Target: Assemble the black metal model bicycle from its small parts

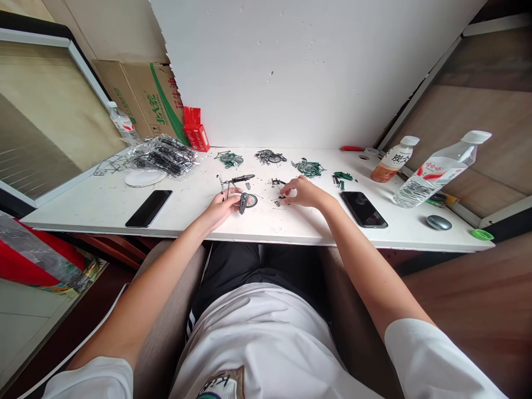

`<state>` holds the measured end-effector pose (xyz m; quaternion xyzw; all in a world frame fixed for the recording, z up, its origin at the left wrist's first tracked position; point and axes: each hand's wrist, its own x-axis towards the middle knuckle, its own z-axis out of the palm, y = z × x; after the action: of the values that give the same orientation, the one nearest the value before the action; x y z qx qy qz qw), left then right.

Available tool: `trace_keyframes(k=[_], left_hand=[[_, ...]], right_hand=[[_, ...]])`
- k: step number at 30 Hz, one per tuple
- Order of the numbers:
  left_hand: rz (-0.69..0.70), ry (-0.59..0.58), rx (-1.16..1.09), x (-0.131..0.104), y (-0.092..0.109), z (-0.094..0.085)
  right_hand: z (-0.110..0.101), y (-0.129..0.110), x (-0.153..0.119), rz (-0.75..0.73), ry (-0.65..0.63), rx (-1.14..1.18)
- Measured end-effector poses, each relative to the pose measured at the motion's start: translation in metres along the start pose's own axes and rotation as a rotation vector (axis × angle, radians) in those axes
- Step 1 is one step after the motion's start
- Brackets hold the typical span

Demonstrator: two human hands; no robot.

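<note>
My left hand [221,209] is closed on a miniature bicycle [245,200], black with a spoked wheel, held just over the white table [199,221]. To the right, my right hand [300,192] reaches down with bent fingers at some small dark parts [277,182]; whether one is pinched there I cannot make out. A tiny loose piece [277,203] lies under those fingertips. Behind the hands lie a pile of black small parts [270,157], a green pile [230,159] to its left and another green pile [308,167] to its right.
A phone [148,208] lies at left and another phone [364,209] at right. Bagged black parts [166,156] rest near a red box [195,130]. A tea bottle [394,159] and a water bottle [441,170] stand at right, near a grey oval object [439,222].
</note>
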<state>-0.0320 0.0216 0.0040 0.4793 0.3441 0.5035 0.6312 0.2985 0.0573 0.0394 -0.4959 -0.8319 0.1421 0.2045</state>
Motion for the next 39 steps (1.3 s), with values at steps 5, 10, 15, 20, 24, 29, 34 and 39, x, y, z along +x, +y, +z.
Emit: trace_keyframes(k=[5,10,15,20,24,29,34,39], left_hand=[[0.005,-0.003,0.004,0.002,-0.003,-0.002],[0.022,0.012,0.017,0.002,-0.004,-0.002],[0.029,0.005,0.057,0.001,-0.003,0.001],[0.053,-0.005,0.123,0.000,-0.004,0.003],[0.095,-0.011,0.211,-0.001,-0.005,0.005],[0.131,-0.031,0.335,-0.003,-0.005,0.007],[0.165,-0.044,0.407,-0.002,-0.008,0.004],[0.187,-0.098,0.465,-0.001,-0.008,0.003]], right_hand=[[0.001,0.004,0.002,0.007,-0.042,0.088],[0.005,0.001,0.002,-0.023,0.032,0.049],[0.007,-0.008,0.002,-0.047,0.156,0.035],[0.019,-0.042,0.004,-0.085,0.257,0.347],[0.039,-0.073,0.002,-0.100,0.168,0.573],[0.059,-0.082,0.001,-0.103,0.188,0.631],[0.069,-0.078,0.003,-0.083,0.202,0.624],[0.072,-0.081,0.002,-0.109,0.250,0.571]])
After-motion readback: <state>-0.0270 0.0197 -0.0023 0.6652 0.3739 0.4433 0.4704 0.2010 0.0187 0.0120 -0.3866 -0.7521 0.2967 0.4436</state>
